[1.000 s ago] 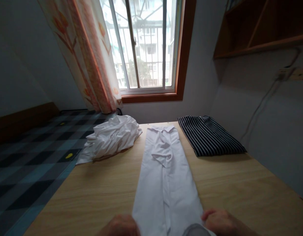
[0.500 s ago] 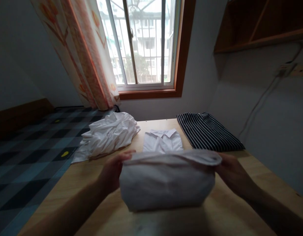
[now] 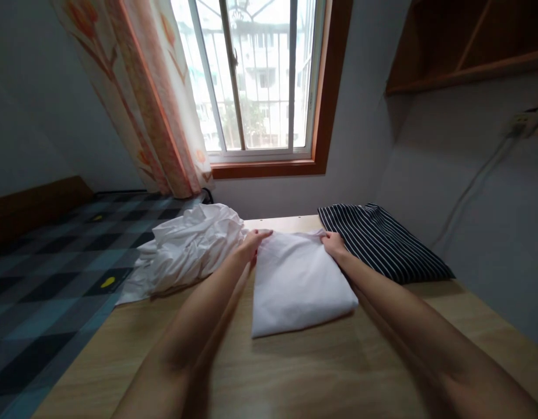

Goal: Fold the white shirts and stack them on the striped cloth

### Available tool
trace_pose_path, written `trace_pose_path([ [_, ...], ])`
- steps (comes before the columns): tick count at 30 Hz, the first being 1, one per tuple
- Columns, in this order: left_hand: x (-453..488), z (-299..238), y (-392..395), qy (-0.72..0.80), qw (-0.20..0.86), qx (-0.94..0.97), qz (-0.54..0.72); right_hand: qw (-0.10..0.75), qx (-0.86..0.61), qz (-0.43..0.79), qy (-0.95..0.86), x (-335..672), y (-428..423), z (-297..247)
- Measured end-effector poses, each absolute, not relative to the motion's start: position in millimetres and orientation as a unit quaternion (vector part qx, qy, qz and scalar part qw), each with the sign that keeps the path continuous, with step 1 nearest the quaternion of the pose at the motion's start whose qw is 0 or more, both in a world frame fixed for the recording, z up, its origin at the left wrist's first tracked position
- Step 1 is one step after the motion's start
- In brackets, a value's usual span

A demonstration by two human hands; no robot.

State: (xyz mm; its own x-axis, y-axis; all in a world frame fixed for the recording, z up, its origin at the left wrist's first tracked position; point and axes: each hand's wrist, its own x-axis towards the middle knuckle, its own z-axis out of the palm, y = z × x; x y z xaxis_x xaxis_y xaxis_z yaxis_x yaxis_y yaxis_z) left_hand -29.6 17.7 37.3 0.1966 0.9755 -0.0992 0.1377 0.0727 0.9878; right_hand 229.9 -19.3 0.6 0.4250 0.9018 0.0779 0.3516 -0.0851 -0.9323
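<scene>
**Folding step, likely: white garment (image 3: 301,285)**

Lies doubled on desk (image 3: 269,378), 12 o'clock. Left hand (image 3: 253,242) and right hand (image 3: 334,243): fingers pinching its far corners, 11 and 1 o'clock. Next probably calls for squaring edges.

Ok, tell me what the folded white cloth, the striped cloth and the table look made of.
Folded white cloth: thin fabric, perhaps cotton or a blend; matt, with soft creases.
Striped cloth: fabric too, knit or woven I can't tell; mostly matt black with thin white stripes, softly rumpled.
Table: wood or wood-look laminate; pale grain, smooth, with a faint sheen.
</scene>
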Motion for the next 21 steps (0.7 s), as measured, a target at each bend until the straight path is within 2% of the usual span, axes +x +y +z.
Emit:
trace_pose_path([
  [2, -31.7, 30.1, 21.8, 0.528, 0.519, 0.498, 0.451, 0.505, -0.676, 0.267, -0.466, 232.3, -14.8, -2.1],
  [5, -32.4, 29.1, 31.3, 0.510, 0.499, 0.507, 0.483, 0.528, -0.631, 0.258, -0.507, 235.5, -7.3, 1.9],
  [7, -31.7, 29.9, 36.3, 0.536, 0.445, 0.529, 0.486, 0.512, -0.627, 0.246, -0.532, 237.2, -0.9, 4.9],
  [11, -30.6, 30.7, 28.2, 0.656, 0.159, 0.638, 0.371, 0.448, -0.694, 0.227, -0.516, 241.8, 6.5, 7.6],
  [13, -27.4, 34.6, 12.4, 0.632, 0.020, 0.705, 0.321, 0.442, -0.707, 0.220, -0.507, 246.0, 0.4, 9.7],
  [15, -18.9, 41.6, -7.5, 0.557, -0.055, 0.776, 0.291, 0.463, -0.697, 0.215, -0.503, 250.9, -17.0, 12.5],
  [18, 5.2, 50.8, -32.7, 0.425, -0.048, 0.878, 0.214, 0.528, -0.650, 0.254, -0.484, 256.1, -65.7, 14.3],
  [21, 36.3, 48.6, -41.2, 0.356, 0.011, 0.925, 0.128, 0.538, -0.599, 0.393, -0.444, 251.7, -127.3, 11.5],
])
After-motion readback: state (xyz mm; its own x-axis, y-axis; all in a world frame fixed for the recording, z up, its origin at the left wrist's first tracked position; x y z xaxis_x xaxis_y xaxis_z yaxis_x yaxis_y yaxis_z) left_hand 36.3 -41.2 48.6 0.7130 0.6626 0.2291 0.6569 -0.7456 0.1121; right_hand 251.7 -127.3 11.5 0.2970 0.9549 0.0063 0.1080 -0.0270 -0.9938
